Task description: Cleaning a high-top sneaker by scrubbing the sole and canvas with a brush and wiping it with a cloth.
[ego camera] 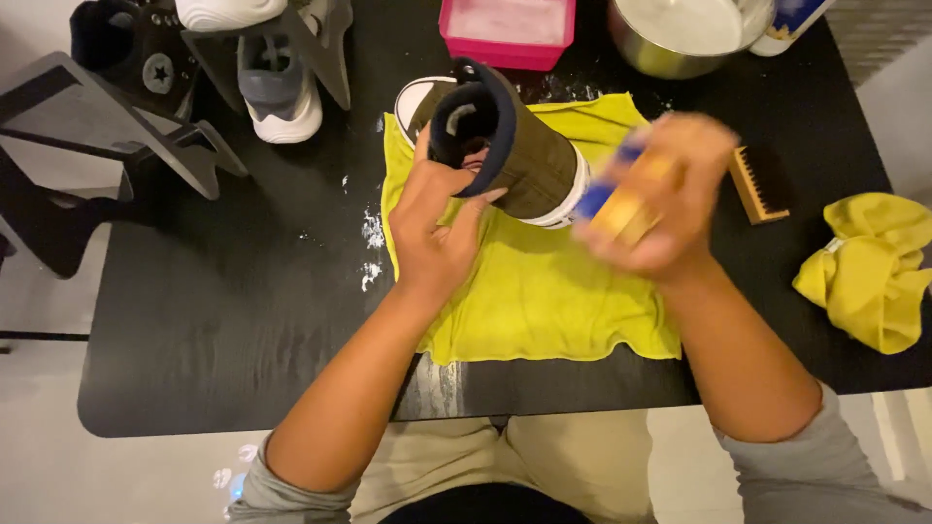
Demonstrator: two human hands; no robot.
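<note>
Left hand (434, 225) gripped olive shoe (515, 155) by its collar; right hand (660, 199), blurred, clutched brush (626, 199) beside it, yellow cloth (544, 291) beneath both.

left hand (434, 225) grips olive sneaker (512, 146) collar | right hand (658, 199) holds blurred brush (621, 199) | yellow cloth (544, 291) underneath, black table (214, 320)

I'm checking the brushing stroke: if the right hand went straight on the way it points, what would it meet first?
Probably the olive high-top shoe: the blurred right hand with its wooden brush points at its side. Depth is unclear.
</note>
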